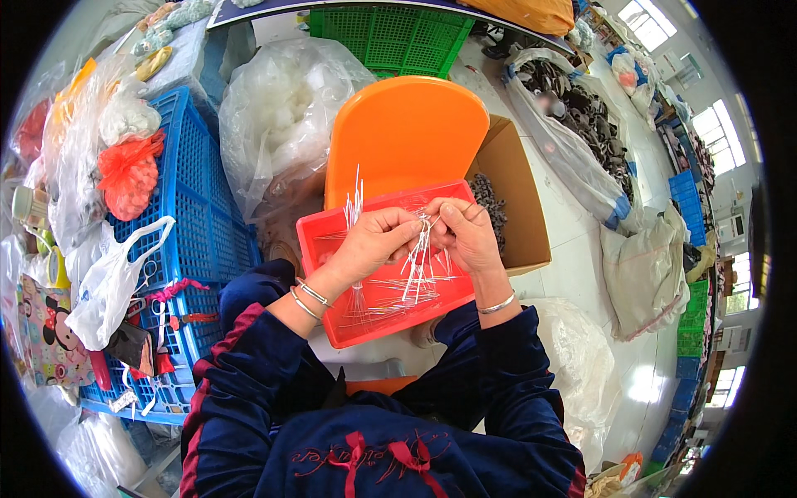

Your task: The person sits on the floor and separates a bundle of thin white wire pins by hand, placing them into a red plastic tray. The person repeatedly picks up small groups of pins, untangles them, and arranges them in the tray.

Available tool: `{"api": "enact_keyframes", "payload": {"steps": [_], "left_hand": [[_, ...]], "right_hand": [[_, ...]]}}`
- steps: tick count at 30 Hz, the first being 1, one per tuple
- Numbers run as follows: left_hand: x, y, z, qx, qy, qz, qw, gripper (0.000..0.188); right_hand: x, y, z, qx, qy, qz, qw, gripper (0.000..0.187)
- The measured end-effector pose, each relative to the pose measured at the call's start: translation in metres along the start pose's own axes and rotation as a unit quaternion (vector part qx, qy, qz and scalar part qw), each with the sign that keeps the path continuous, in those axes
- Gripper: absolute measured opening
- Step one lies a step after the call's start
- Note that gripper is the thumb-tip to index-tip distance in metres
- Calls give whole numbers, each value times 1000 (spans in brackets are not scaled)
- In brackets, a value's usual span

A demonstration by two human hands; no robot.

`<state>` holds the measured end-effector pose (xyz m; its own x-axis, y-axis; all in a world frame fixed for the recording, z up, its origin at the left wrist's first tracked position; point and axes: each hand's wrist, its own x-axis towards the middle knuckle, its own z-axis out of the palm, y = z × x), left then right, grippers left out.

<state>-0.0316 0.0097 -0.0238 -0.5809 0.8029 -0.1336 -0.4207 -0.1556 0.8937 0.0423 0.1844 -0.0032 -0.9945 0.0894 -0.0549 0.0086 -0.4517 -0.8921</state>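
Red plastic tray (336, 328) serves as landmark; head view is the only one. Left hand (380, 241) and right hand (470, 239) meet above its middle, fingers of both pinched around thin white strands (418, 270), whose free ends hang down over the tray. Exact grip point partly hidden by the fingertips.

Upright bundle (355, 206) of similar strands stands at the tray's left side, the left hand crossing in front of it. Loose strands (398, 292) lie criss-cross on the tray floor.

Risks, by judgement:
1. Slip. Strands are thin and probably smooth; if either pinch slackens, some would likely drop among the loose ones and be hard to sort out.
2. Snag. Bangles (312, 300) on the left wrist sit close to the upright bundle; a sideways sweep could hook or scatter it.
3. Tangle. Hanging ends could cross the loose strands if the hands go lower.
4. Tipping. Tray lies between the orange chair (407, 124) and the person's knees; its support cannot be made out. If it rests partly on the legs, a shifted knee could tilt it.
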Motion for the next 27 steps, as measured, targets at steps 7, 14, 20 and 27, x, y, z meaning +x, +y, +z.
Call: {"api": "enact_keyframes", "payload": {"steps": [7, 14, 20, 27], "left_hand": [[5, -11, -8, 43, -1, 50, 998, 20], [6, -5, -14, -13, 39, 43, 998, 21], [7, -6, -8, 38, 24, 74, 996, 23], [4, -6, -8, 122, 23, 133, 983, 23]], "right_hand": [[-2, -16, -14, -51, 90, -89, 991, 21], [1, -36, -29, -395, 136, 114, 901, 31], [4, -10, -21, -245, 78, 125, 958, 20], [3, -4, 2, -182, 63, 101, 976, 21]]}}
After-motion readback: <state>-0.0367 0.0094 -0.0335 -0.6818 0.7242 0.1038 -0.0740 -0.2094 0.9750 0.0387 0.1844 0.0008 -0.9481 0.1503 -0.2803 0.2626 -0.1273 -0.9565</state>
